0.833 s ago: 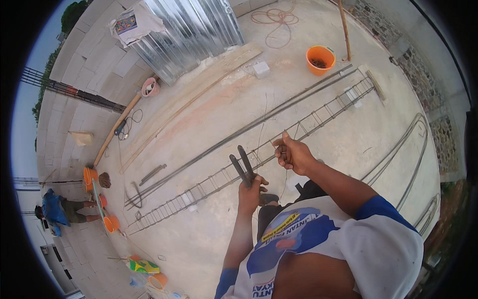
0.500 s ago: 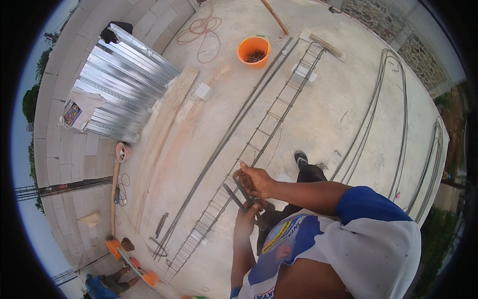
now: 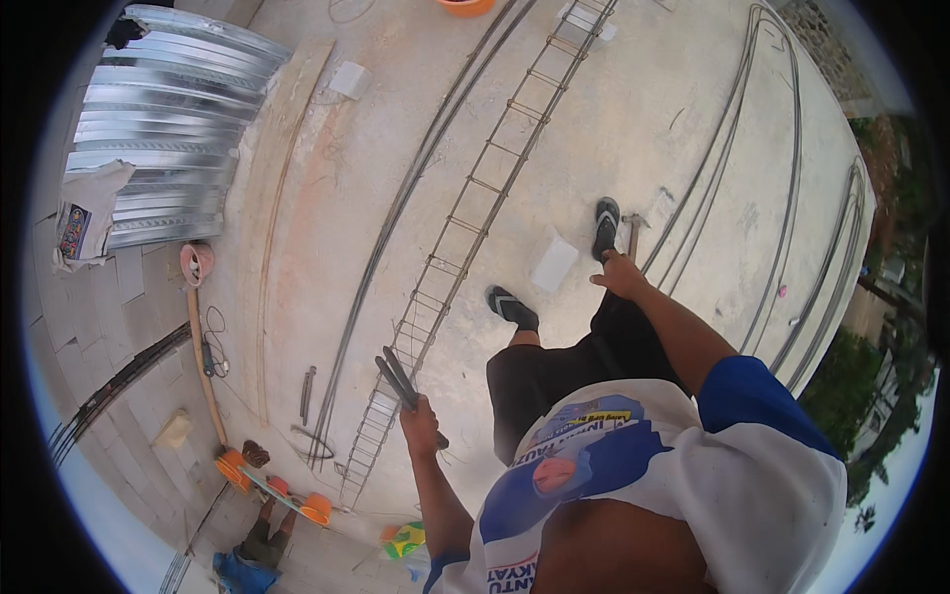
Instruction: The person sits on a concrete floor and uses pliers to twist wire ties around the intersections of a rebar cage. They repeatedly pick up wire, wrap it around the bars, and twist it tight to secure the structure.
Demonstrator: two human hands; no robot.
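Note:
My left hand (image 3: 421, 428) grips a bundle of short dark steel bars (image 3: 398, 378), apparently rebar stirrups. Two thick parallel ends stick up from the fist, and thin ends show below it. Beside that hand, a long ladder-like rebar cage (image 3: 463, 220) lies across the floor, its crosspieces closer together at the near end. My right hand (image 3: 623, 275) is over my right leg, thumb apart from the fingers, with nothing visible in it. Just beyond it in the view is a hammer (image 3: 633, 232) with a wooden handle, partly hidden by the hand.
Long steel bars (image 3: 396, 213) run left of the cage; bent bars (image 3: 727, 148) lie at right. A pale block (image 3: 554, 263) is between my feet. Corrugated sheets (image 3: 168, 129) and a plank (image 3: 287, 148) lie at left. Another person (image 3: 247, 566) is at the lower left.
My hands have separated. The left keeps the dark bundle and has moved left; the right has let go and moved right toward my leg. The view has shifted nearer my feet.

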